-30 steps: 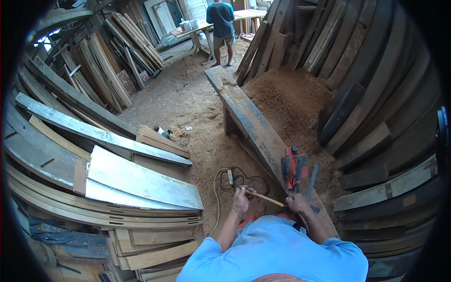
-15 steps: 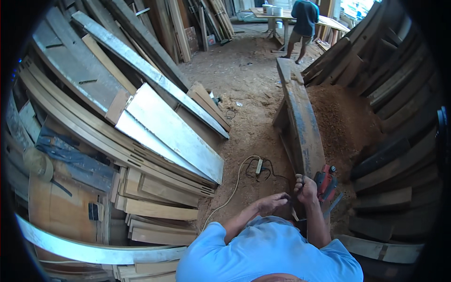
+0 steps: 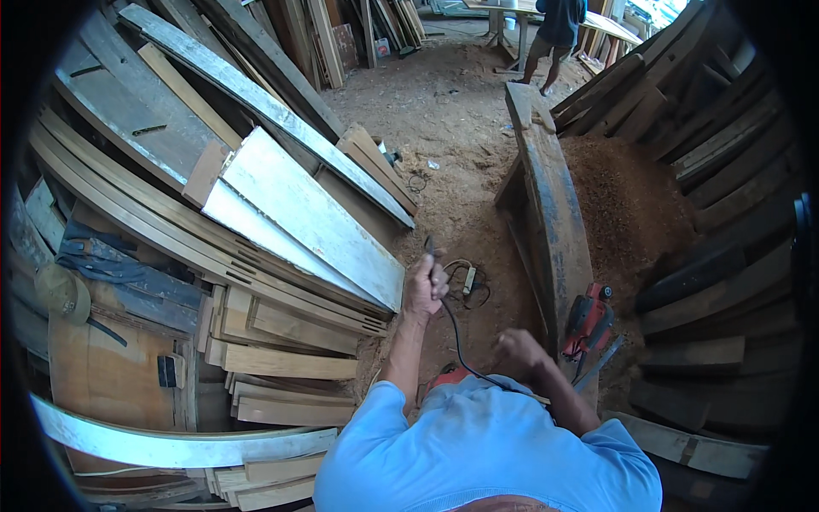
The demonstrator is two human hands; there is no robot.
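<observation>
Left hand (image 3: 424, 288): raised before the body, fingers curled round the cord (image 3: 455, 328), with a short dark end poking up above the fist.
Cord: black, dropping from that fist in a loose bend toward the person's lap (the shirt hides the rest, so I can't say what it feeds).
Right hand (image 3: 522, 350): lower, beside the near part of the surface (image 3: 559, 222); it is blurred, the fingers look bent inward, and I cannot tell whether they pinch anything.
Planer (image 3: 587, 322): red and black, resting on the surface, neither hand on it.
Strip (image 3: 470, 280): pale, on the floor just past the left hand, dark cable looping beside it.
Cord work: handling the cord is the step in hand, I'd judge, rather than planing.
Next move: seems to call for a sure left grip near the cord's end, enough slack to shift it freely, and the loop kept clear of the planer.
</observation>
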